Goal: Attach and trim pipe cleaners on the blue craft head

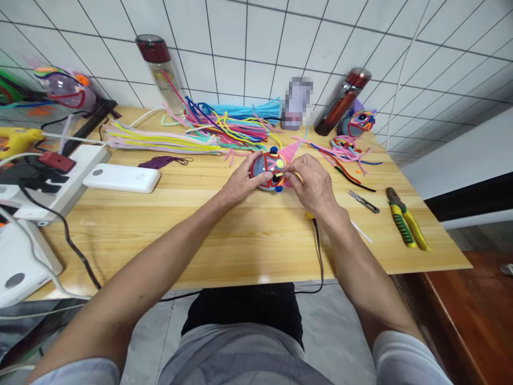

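Clamping left grip point(242, 181) on ball point(262, 168), right grip point(315, 183) on strip point(279, 174); bottle point(157, 68) holds yellowish contents point(170, 95)

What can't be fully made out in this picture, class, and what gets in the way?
All in the head view:
The ball: its left side is partly hidden by the left hand.
The yellow thing with a cable: mostly hidden by the right hand.
The glue gun: cut off by the left edge.
The pixelated thing: blurred into blocks, so no detail shows.
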Demonstrator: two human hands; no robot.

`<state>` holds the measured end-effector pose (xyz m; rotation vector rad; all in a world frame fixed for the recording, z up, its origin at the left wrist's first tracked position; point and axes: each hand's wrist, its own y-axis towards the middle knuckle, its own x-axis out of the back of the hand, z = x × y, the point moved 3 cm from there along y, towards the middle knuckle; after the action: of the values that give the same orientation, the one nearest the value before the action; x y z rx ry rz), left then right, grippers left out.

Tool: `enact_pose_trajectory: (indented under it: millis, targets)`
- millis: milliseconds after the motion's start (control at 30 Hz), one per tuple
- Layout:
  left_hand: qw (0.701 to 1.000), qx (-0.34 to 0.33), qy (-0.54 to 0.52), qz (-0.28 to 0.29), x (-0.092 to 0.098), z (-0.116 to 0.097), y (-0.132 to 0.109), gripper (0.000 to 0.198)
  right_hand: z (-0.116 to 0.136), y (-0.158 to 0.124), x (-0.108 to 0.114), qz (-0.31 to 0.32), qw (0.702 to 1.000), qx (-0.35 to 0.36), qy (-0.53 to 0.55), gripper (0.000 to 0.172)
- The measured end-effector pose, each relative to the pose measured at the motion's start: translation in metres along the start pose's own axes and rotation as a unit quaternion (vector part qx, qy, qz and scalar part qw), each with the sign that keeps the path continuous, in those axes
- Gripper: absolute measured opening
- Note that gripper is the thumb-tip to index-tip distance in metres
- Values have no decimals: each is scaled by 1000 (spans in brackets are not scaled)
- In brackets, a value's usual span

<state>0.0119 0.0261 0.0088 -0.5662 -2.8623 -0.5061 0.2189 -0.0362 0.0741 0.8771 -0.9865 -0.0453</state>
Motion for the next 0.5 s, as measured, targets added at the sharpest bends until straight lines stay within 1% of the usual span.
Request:
enact_pose_trajectory:
  millis: [67, 133, 200, 233, 300, 367, 433, 500]
  targets:
    - [1000, -11, 16, -8, -1, 1, -1, 91, 0, -1, 1, -4, 1000, 3, 2, 15]
    - [997, -39, 58, -34, -1, -1, -4, 91, 2, -1, 2, -8, 1000, 10, 4, 15]
    - [985, -91, 124, -79, 0, -10, -8, 89, 4, -2, 3, -10, 1000, 12, 3, 15]
    - [974, -122, 161, -102, 0, -17, -12, 86, 5, -2, 3, -9, 1000, 10, 2, 15]
    - [946, -184, 230, -138, -2, -32, -18, 73, 7, -1, 3, -11, 1000, 8, 0, 15]
    - [921, -235, 274, -144, -6, -45, -24, 52, 10, -2, 4, -19, 1000, 12, -1, 14]
    - [906, -264, 298, -140, -12, -53, -28, 31, 13, -2, 5, -26, 999, 19, -2, 14]
    - [901, -276, 306, -137, -16, -57, -29, 22, 16, -2, 7, -32, 999, 26, 0, 14]
